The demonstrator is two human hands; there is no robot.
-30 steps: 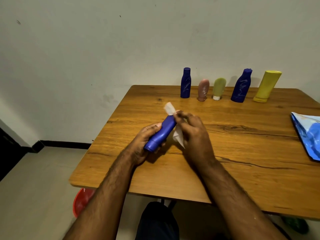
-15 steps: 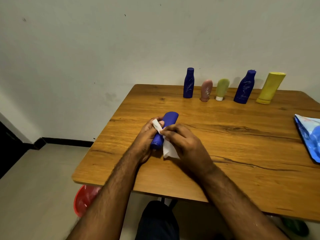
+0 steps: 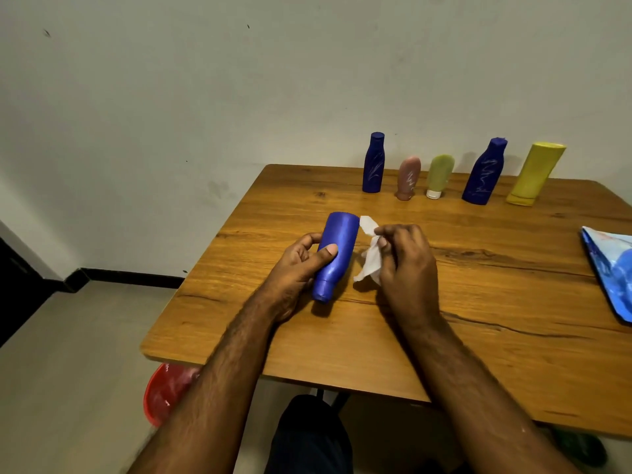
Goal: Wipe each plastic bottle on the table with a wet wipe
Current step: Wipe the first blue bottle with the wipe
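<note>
1. The left hand (image 3: pixel 301 268) curls round a blue bottle (image 3: pixel 333 254) – thumb laid across its front, fingers behind – and holds it just above the table (image 3: pixel 478 302), cap end toward the person at 6 o'clock, flat base pointing to 12 o'clock.
2. The right hand (image 3: pixel 407 265) pinches a crumpled white wet wipe (image 3: pixel 369 258) between thumb and fingertips. The wipe sits at 3 o'clock of the held bottle, just beside it; whether it touches the bottle cannot be told.
3. Along the table's far edge, at 12 to 1 o'clock from the hands, five bottles stand in a row near the wall: a slim dark blue bottle (image 3: pixel 373 164), a pink tube (image 3: pixel 408 177) on its cap, a green tube (image 3: pixel 438 176) on a white cap, a larger dark blue bottle (image 3: pixel 484 172), and a yellow bottle (image 3: pixel 535 172) on its cap.
4. At 3 o'clock, at the table's right edge, lies a blue-and-white packet (image 3: pixel 612 265) – partly cut off by the frame.
5. Under the table's near left corner, at 7 o'clock, a red round object (image 3: pixel 164 393) shows on the floor.
</note>
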